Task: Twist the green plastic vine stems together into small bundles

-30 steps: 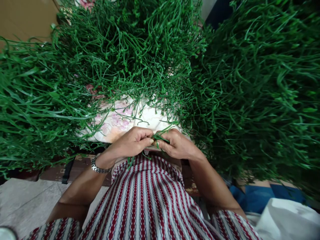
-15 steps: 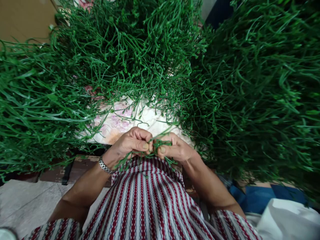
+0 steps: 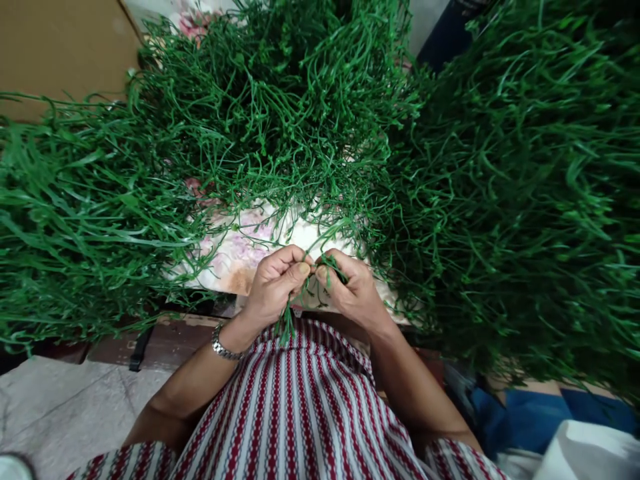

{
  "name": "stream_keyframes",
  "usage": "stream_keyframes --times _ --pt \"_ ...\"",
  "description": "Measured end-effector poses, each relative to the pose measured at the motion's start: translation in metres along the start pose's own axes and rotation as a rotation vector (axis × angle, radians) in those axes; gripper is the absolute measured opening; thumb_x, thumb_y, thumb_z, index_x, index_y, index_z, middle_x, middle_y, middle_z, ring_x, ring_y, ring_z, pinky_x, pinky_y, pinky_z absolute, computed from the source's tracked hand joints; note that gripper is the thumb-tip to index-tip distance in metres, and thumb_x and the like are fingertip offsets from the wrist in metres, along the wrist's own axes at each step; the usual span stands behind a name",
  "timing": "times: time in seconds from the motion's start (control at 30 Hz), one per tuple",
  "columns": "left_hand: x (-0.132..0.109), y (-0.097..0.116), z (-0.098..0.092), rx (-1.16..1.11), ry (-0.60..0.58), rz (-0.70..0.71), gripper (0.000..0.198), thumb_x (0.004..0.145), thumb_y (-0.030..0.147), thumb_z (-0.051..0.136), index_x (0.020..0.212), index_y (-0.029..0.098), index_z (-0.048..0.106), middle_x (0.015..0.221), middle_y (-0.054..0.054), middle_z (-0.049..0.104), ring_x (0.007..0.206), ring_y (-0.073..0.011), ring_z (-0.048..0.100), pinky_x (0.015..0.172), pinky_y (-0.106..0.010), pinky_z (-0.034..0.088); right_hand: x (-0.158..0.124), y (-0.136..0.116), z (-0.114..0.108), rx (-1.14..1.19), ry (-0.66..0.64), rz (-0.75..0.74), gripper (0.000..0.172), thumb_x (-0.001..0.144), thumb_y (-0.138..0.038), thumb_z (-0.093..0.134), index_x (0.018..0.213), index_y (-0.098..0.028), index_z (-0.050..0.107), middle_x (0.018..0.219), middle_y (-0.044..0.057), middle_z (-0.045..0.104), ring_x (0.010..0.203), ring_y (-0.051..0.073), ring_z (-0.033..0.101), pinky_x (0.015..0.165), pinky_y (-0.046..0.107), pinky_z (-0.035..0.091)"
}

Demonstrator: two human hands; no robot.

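Note:
Thin green plant stems (image 3: 285, 321) hang from my left hand (image 3: 280, 280), whose thumb and index finger are pinched on them. A wristwatch (image 3: 225, 343) is on that wrist. My right hand (image 3: 353, 287) is closed on a small bunch of the same stems (image 3: 334, 265), its thumb pressed over them. The two hands nearly touch at the fingertips, above the near edge of a pale floral cloth (image 3: 250, 240). A few long stems slant up and away between them. Which stems run through both hands I cannot tell.
Loose green stems are heaped at the left (image 3: 90, 220), in a back pile (image 3: 280, 100) and in a tall mass at the right (image 3: 525, 200). A cardboard panel (image 3: 65, 53) stands at the back left. A white object (image 3: 590, 453) and blue material (image 3: 535, 413) lie at the lower right.
Both hands have lifted slightly away from my body. The stems in the left hand now hang downward, and several point up between the hands. The view has shifted a little.

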State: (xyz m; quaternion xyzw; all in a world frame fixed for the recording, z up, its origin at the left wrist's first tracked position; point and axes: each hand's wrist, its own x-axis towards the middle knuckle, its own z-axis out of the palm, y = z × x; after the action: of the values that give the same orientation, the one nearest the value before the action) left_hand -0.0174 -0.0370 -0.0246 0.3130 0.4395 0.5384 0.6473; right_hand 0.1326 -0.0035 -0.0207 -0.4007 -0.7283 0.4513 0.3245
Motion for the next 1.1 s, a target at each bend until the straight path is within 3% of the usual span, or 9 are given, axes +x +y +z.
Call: stream_keyframes --times 0.13,0.27,0.37,0.53,0.67,0.77,0.87,1.1 --pt "-0.001 -0.005 0.000 0.117 0.016 0.076 0.020 0.076 0.034 0.063 0.072 0.015 0.057 0.047 0.007 0.038 0.040 -0.0026 0.030 0.039 -0.014 0.024 -0.002 -0.003 0.007 -0.010 -0.024 -0.023 0.022 0.089 -0.032 0.045 0.075 -0.016 0.048 0.067 -0.002 0.045 0.062 0.008 0.042 0.058 0.020 0.033" --pt "0.001 -0.010 0.003 0.208 0.101 0.150 0.017 0.075 0.029 0.064 0.068 0.015 0.058 0.057 0.004 0.048 0.047 -0.0035 0.038 0.043 -0.014 0.030 -0.004 -0.003 0.010 -0.027 -0.015 0.042 0.029 0.080 -0.039 0.057 0.069 -0.018 0.042 0.063 -0.005 0.038 0.059 0.008 0.036 0.054 0.019 0.029" --pt "0.002 -0.010 0.004 0.248 0.103 0.117 0.016 0.075 0.028 0.063 0.068 0.015 0.060 0.058 0.004 0.050 0.047 -0.0042 0.039 0.043 -0.015 0.031 -0.004 -0.001 0.008 -0.001 -0.049 0.114 0.030 0.076 -0.041 0.062 0.073 -0.017 0.044 0.065 -0.005 0.040 0.060 0.008 0.035 0.054 0.019 0.029" --pt "0.002 -0.002 0.001 0.306 0.031 0.105 0.015 0.072 0.028 0.066 0.067 0.015 0.064 0.054 0.004 0.049 0.048 -0.0044 0.040 0.043 -0.015 0.032 -0.003 0.002 0.005 0.296 -0.157 0.193 0.036 0.073 -0.044 0.066 0.066 -0.016 0.045 0.059 -0.005 0.037 0.055 0.006 0.032 0.049 0.018 0.028" --pt "0.000 0.002 0.003 0.113 0.017 0.023 0.015 0.069 0.030 0.070 0.068 0.015 0.066 0.051 0.004 0.052 0.039 -0.0031 0.039 0.037 -0.015 0.031 -0.004 0.001 0.007 0.580 -0.178 0.254 0.029 0.072 -0.039 0.068 0.072 -0.015 0.052 0.059 -0.004 0.045 0.051 0.006 0.037 0.048 0.018 0.032" --pt "0.000 0.003 0.008 -0.071 0.056 -0.008 0.015 0.065 0.028 0.073 0.066 0.015 0.064 0.055 0.003 0.056 0.040 -0.0029 0.042 0.038 -0.014 0.034 -0.004 -0.001 0.009 0.653 -0.178 0.265 0.023 0.072 -0.033 0.068 0.073 -0.014 0.056 0.064 -0.001 0.055 0.054 0.008 0.045 0.050 0.019 0.038" --pt "0.000 0.004 0.012 -0.199 0.039 -0.062 0.017 0.066 0.026 0.072 0.065 0.014 0.061 0.049 0.005 0.050 0.037 -0.0016 0.038 0.037 -0.012 0.031 -0.004 -0.002 0.012 0.740 -0.168 0.275 0.022 0.072 -0.032 0.069 0.073 -0.015 0.055 0.064 0.000 0.057 0.056 0.009 0.050 0.052 0.020 0.042" --pt "0.002 0.008 0.015 -0.390 0.048 -0.153 0.020 0.070 0.028 0.067 0.063 0.014 0.054 0.038 0.008 0.033 0.030 -0.0014 0.024 0.031 -0.013 0.020 -0.006 0.004 0.018 0.896 -0.125 0.245 0.023 0.070 -0.031 0.071 0.070 -0.016 0.053 0.055 -0.006 0.043 0.044 0.004 0.034 0.044 0.017 0.032"
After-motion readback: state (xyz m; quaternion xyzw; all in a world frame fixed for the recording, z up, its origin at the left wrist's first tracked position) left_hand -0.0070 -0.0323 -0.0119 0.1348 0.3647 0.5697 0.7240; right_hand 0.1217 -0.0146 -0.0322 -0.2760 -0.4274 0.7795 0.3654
